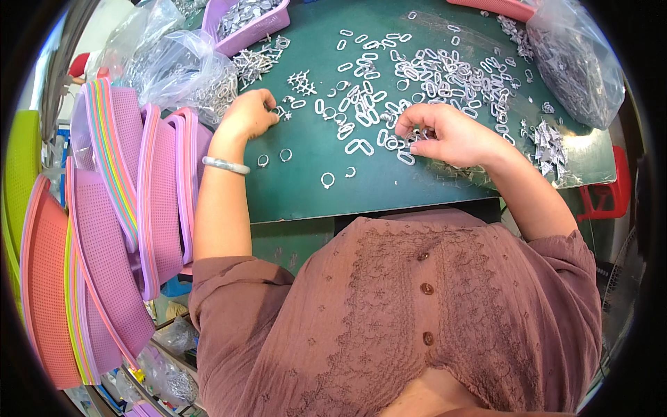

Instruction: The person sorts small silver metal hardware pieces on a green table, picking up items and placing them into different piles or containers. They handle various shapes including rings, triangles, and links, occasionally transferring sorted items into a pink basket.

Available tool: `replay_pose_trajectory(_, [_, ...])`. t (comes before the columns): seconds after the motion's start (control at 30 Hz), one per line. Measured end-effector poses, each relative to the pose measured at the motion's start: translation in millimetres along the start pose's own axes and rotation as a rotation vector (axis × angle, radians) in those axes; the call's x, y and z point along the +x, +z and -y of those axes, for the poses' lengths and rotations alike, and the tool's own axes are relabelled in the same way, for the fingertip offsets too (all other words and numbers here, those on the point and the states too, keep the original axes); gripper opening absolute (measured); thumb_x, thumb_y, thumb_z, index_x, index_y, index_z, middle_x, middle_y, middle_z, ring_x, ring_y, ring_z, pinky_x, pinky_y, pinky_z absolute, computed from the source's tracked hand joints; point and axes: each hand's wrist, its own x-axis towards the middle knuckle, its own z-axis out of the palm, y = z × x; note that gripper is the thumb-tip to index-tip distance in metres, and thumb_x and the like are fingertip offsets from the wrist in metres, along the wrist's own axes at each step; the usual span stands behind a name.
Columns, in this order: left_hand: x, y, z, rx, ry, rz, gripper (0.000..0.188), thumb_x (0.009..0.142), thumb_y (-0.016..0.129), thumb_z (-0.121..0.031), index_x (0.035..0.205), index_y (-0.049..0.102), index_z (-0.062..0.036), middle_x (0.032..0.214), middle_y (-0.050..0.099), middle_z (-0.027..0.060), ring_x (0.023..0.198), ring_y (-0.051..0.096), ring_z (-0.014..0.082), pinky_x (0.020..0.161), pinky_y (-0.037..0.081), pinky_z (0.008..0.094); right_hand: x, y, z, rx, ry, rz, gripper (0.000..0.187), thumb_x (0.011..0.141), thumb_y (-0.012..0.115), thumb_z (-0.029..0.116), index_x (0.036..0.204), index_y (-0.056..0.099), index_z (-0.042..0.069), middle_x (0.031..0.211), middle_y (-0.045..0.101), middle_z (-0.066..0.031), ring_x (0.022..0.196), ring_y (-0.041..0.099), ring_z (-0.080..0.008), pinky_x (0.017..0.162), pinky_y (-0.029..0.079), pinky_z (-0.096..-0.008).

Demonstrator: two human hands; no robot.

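Observation:
My left hand [249, 115] is at the table's left side, fingers curled down beside small branched metal pieces [285, 113]. Whatever its fingertips grip is hidden. Over the near edge of a loose pile of silvery oval links [366, 104], my right hand [450, 135] has its thumb and fingers bent inward. Small round rings show between them, but I cannot make out whether they are held or lie beneath. Nearer the front edge lie several separate metal rings [328, 181], some with a small stub. A cluster of star-like branched pieces [301, 83] rests beyond my left hand.
Stacked plastic baskets [111, 201] crowd the left side. Clear bags [182, 69] and a purple basket [267, 23] of metal parts stand at the back left. On the right are a full bag [578, 66], flat grey pieces [549, 149] and a red stool [604, 194].

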Motion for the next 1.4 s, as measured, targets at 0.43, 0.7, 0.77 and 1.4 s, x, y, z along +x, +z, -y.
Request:
replay_pose_trajectory(0.43, [-40, 8, -28, -0.437, 0.144, -0.042, 0.019, 0.075, 0.061, -0.012, 0.089, 0.056, 0.0002, 0.070, 0.056, 0.0022, 0.062, 0.051, 0.0096, 0.056, 0.042, 0.0236, 0, 2, -16, 0.196, -0.052, -0.042, 0.037, 0.068, 0.057, 0.001, 0.105, 0.053, 0.004, 0.090, 0.056, -0.0025, 0.070, 0.047, -0.0080, 0.063, 0.039, -0.0227])
replay_pose_trajectory(0.7, [-73, 44, -116, -1.318, 0.108, 0.348, 0.022, 0.086, 0.052, -0.019, 0.099, 0.056, -0.0014, 0.082, 0.060, 0.0044, 0.069, 0.056, 0.0099, 0.059, 0.044, 0.0196, 3, 5, -8, 0.274, -0.097, -0.102, 0.046, 0.069, 0.057, -0.002, 0.113, 0.049, 0.004, 0.092, 0.056, -0.0017, 0.075, 0.046, -0.0059, 0.065, 0.038, -0.0205])
replay_pose_trajectory(0.77, [-70, 48, -127, -1.522, 0.065, 0.465, 0.025, 0.086, 0.052, -0.016, 0.106, 0.050, -0.0009, 0.082, 0.060, 0.0065, 0.073, 0.058, 0.0132, 0.062, 0.048, 0.0230, 1, 2, 3, 0.253, -0.060, -0.082, 0.045, 0.070, 0.057, -0.003, 0.114, 0.048, 0.003, 0.097, 0.056, -0.0031, 0.085, 0.049, -0.0075, 0.071, 0.040, -0.0219])
replay_pose_trajectory(1.4, [-61, 59, -146, -2.352, 0.161, 0.479, 0.035, 0.074, 0.041, -0.001, 0.107, 0.045, 0.0085, 0.104, 0.051, 0.0165, 0.092, 0.053, 0.0277, 0.085, 0.044, 0.0399, 7, -19, 50, 0.163, -0.171, -0.022, 0.027, 0.082, 0.054, 0.013, 0.105, 0.053, -0.002, 0.093, 0.060, -0.0082, 0.085, 0.056, -0.0129, 0.076, 0.046, -0.0266])
